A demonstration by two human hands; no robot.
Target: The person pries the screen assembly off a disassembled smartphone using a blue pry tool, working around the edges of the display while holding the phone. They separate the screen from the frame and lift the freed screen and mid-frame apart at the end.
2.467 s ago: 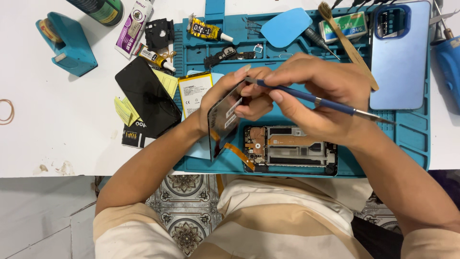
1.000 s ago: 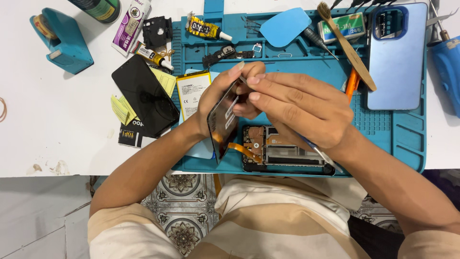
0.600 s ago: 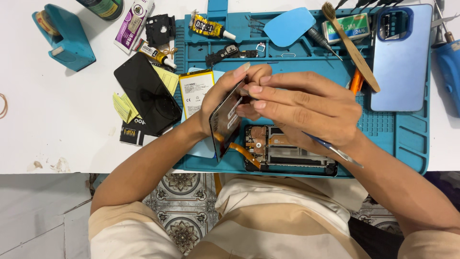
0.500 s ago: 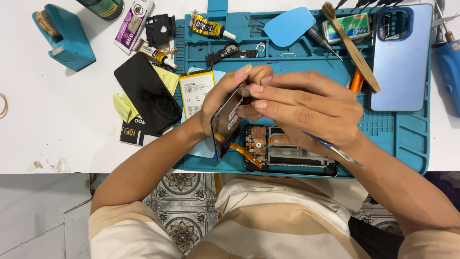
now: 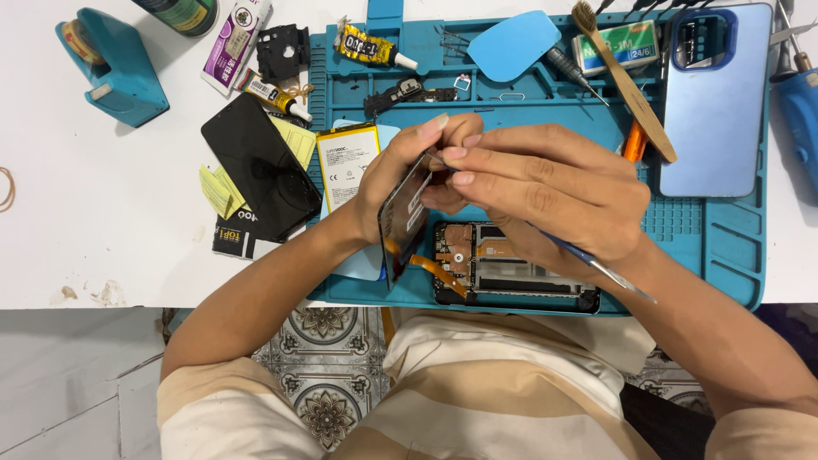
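The left hand point(image 5: 400, 183) gripped a dark screen panel point(image 5: 407, 213), fingers curled over its top edge, holding it tilted up on its long side above the teal mat point(image 5: 724, 247). An orange flex cable point(image 5: 443, 273) ran from the panel's lower end to the open phone frame point(image 5: 511, 268), which lay flat on the mat just beside and below the panel. The right hand point(image 5: 545, 192) was closed too: its fingertips point(image 5: 456, 166) pinched at the panel's upper corner, touching the left hand's fingers, while a thin blue-handled tool point(image 5: 596, 264) was tucked under its palm, the metal tip pointing away toward the wrist.

On the mat, a battery point(image 5: 345, 166) lay left of the left hand, with a black screen point(image 5: 260, 166) overlapping the mat's edge onto the white surface point(image 5: 102, 213). A blue back cover point(image 5: 714, 98) lay at the right end of the mat, a brush point(image 5: 626, 81) beside it, a glue tube point(image 5: 371, 47) along the top. A teal tape dispenser point(image 5: 111, 68) stood well apart on the surface.
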